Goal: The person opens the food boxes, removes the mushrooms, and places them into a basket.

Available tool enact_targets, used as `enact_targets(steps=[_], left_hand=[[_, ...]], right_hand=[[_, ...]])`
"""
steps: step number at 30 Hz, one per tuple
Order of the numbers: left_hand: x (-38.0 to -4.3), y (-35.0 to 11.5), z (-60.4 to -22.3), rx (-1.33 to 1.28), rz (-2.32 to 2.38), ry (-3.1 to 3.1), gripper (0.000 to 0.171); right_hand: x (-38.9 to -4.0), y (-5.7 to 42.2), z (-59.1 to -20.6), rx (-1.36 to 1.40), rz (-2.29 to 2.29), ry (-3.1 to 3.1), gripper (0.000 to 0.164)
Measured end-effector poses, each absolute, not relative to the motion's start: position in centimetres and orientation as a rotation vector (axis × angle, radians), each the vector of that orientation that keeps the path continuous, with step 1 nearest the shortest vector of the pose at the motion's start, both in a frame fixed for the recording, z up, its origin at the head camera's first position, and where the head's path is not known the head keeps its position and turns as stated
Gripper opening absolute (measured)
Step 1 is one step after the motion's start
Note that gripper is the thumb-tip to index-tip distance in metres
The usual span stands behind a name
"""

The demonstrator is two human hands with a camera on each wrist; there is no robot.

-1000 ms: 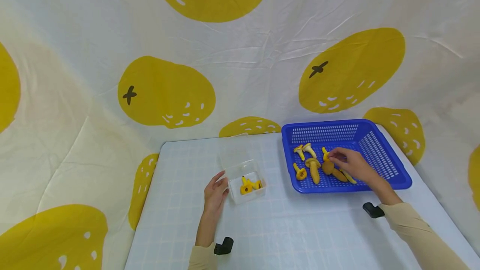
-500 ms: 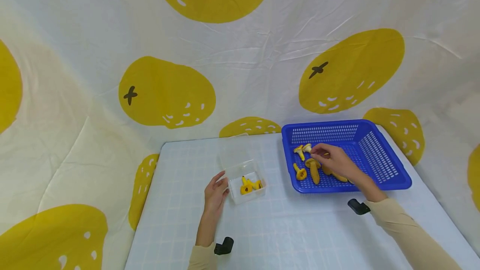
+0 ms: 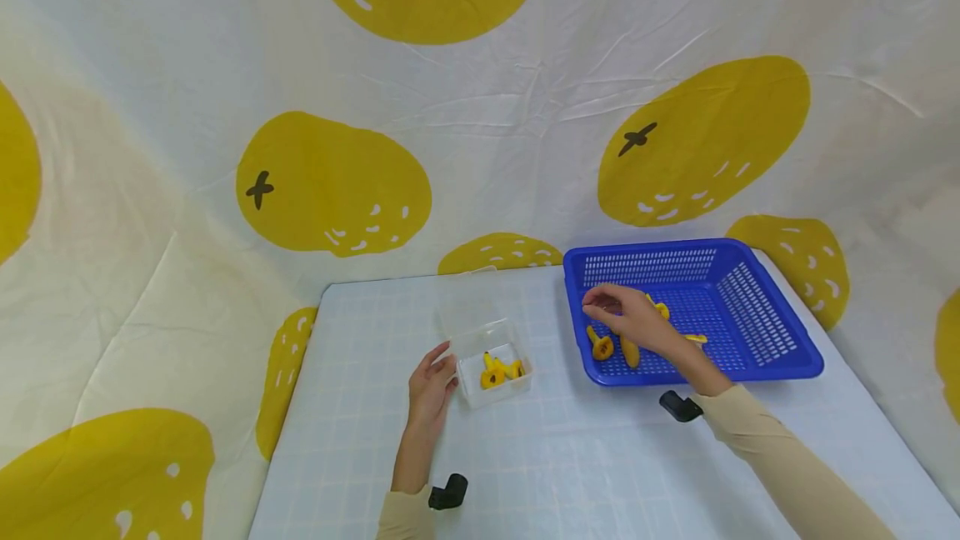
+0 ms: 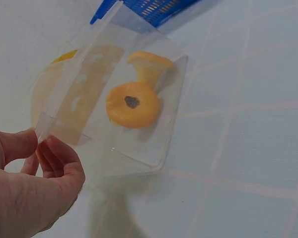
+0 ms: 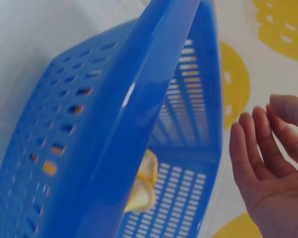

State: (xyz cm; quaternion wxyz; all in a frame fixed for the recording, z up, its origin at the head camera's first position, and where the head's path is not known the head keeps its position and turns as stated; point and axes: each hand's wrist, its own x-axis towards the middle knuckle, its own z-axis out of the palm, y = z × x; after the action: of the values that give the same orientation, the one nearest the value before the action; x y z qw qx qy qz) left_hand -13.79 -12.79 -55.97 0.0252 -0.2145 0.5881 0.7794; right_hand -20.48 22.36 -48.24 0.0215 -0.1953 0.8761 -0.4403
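Observation:
My left hand point(image 3: 431, 388) pinches the left rim of a clear plastic box point(image 3: 472, 397) between thumb and fingers. Inside the box lie yellow mushrooms point(image 4: 133, 104), trumpet-shaped with a dark hollow in the cap. The clear lid point(image 3: 467, 317) stands open behind. My right hand point(image 3: 633, 321) hovers over the left part of a blue basket point(image 3: 783, 373), its fingers loosely bent with nothing between them. A yellow mushroom point(image 3: 600, 346) and a brownish one point(image 3: 629, 352) lie below that hand, which hides others. Pale mushrooms point(image 5: 141, 196) show behind the basket's rim in the right wrist view.
The table point(image 3: 525, 473) has a pale checked cover. A white sheet point(image 3: 510, 148) with big yellow fruit prints hangs behind it. Another mushroom point(image 3: 660, 308) lies right of my right hand in the basket. A black wrist camera point(image 3: 448, 492) sits on the left wrist.
My right hand has moved left across the basket, from the mushrooms in its middle to those near its left wall. The left hand and the box have stayed put.

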Motion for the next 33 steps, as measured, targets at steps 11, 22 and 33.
enact_targets(steps=[11,22,33], left_hand=[[-13.8,-12.9,-56.0,-0.667,2.413,1.823,0.045],[-13.8,-12.9,-56.0,-0.664,2.423,1.8,0.045],[-14.0,-12.9,-56.2,-0.668,2.423,1.799,0.043]], right_hand=[[-20.9,18.3,-48.4,-0.698,-1.405,2.59,0.015],[-20.9,14.7,-49.2,-0.815,-1.404,2.541,0.014],[-20.7,11.3,-50.4,-0.958,-1.39,2.429,0.014]])
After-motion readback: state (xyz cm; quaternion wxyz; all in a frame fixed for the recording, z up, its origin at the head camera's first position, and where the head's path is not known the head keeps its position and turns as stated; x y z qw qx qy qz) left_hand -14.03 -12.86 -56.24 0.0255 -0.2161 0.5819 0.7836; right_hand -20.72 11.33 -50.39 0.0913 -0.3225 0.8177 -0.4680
